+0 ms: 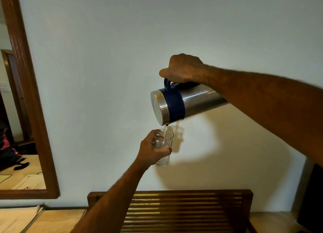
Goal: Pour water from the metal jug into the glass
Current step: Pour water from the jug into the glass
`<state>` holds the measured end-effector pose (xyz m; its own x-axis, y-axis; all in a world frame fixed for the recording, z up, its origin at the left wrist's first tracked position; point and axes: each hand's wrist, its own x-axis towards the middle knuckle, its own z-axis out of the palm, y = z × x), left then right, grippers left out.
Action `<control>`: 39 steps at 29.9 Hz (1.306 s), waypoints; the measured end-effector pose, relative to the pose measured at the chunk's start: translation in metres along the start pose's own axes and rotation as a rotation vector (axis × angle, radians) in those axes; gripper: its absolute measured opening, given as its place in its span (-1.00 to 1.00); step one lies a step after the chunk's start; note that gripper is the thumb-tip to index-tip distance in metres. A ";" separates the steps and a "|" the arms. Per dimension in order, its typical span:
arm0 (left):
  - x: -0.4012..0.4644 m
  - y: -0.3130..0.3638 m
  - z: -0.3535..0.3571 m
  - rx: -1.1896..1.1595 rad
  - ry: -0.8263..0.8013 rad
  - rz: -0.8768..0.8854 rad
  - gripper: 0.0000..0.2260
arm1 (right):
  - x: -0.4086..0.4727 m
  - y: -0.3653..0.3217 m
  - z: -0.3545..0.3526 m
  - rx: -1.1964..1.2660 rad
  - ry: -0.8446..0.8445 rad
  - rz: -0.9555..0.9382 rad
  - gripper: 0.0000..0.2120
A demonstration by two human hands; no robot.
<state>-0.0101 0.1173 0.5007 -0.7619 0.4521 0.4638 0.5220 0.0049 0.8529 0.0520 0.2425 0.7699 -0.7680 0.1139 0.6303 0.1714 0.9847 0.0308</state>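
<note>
The right hand [183, 68] grips the dark blue handle of the metal jug [188, 103], which is tipped almost flat, with its lid end toward the left. Directly below the jug's spout, the left hand [152, 149] is wrapped around a clear glass [164, 147] and holds it upright in the air. A thin stream of water [165, 133] falls from the spout into the glass. Far below the glass is a wooden slatted rack [183, 211], and far to its left a wood-framed mirror [35, 110] hangs on the pale wall [104, 58].
</note>
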 end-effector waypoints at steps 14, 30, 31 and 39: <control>0.000 -0.002 0.003 0.015 0.000 0.002 -0.45 | 0.000 -0.001 -0.001 0.001 0.001 -0.001 -0.70; 0.001 -0.004 0.002 0.018 0.009 0.010 -0.43 | -0.001 0.004 0.001 0.019 0.008 0.021 -0.71; 0.001 -0.003 0.002 0.017 0.009 0.010 -0.43 | -0.001 0.005 0.000 0.019 0.011 0.023 -0.71; 0.004 0.002 0.000 -0.008 0.020 0.017 -0.42 | -0.003 0.008 0.003 0.037 0.026 0.047 -0.70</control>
<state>-0.0119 0.1194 0.5037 -0.7606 0.4345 0.4824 0.5317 -0.0095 0.8469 0.0536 0.2504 0.7658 -0.7431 0.1577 0.6503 0.1841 0.9825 -0.0278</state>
